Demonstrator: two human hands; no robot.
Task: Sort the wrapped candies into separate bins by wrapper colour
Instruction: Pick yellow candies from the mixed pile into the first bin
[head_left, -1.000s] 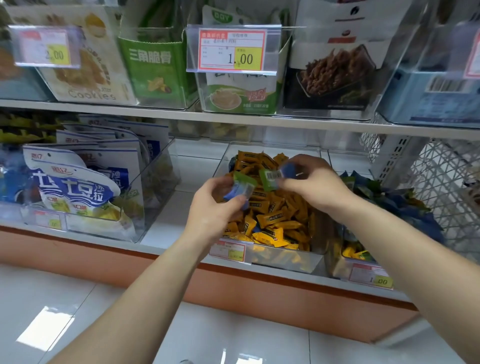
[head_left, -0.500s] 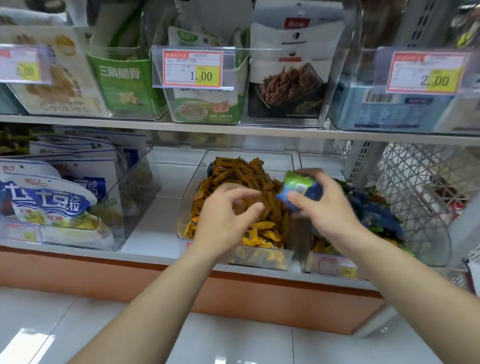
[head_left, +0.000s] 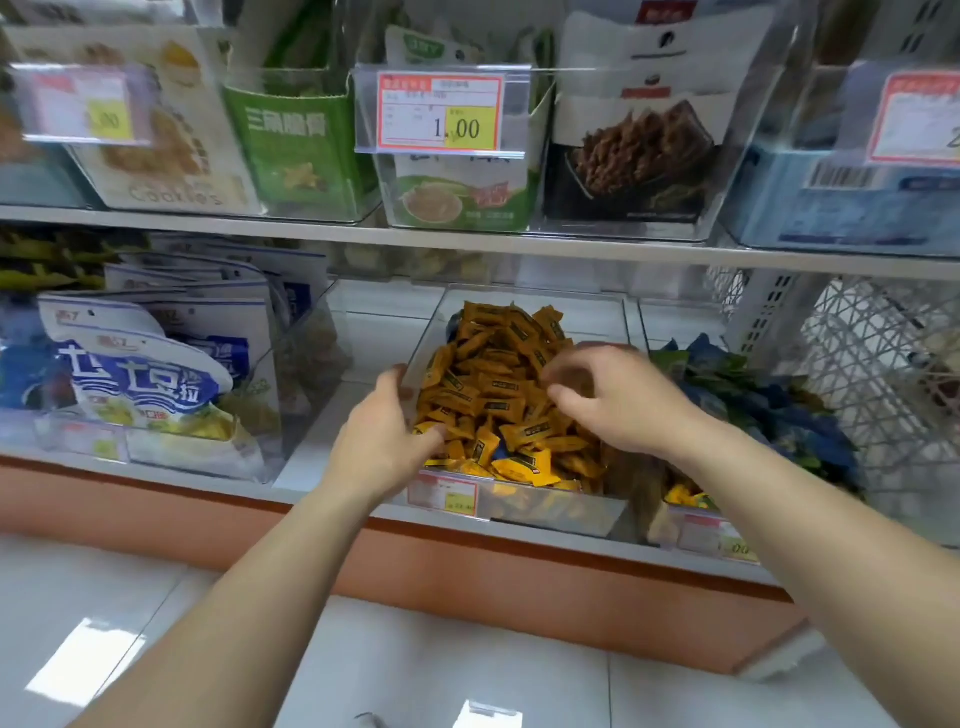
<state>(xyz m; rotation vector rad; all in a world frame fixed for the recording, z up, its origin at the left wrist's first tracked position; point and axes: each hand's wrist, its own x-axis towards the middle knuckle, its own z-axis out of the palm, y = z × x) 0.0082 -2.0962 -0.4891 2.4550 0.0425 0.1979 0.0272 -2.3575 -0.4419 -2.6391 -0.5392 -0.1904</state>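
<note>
Back empty from the blue-green pile (head_left: 769, 410) to its right, right hand (head_left: 615, 400) hovers loose-fingered over the orange candies (head_left: 493, 384); left hand (head_left: 382, 436) digs among them, grasp unclear; light, slippery wrappers, pinch mid-body.

1. Bright, even overhead light; shadows soft.
2. White glare patches on glossy floor tiles (head_left: 85, 670).
3. Left price tag (head_left: 83, 106) motion-blurred, unreadable.
4. Shelf edge (head_left: 467, 244) bows from wide-angle distortion.
</note>
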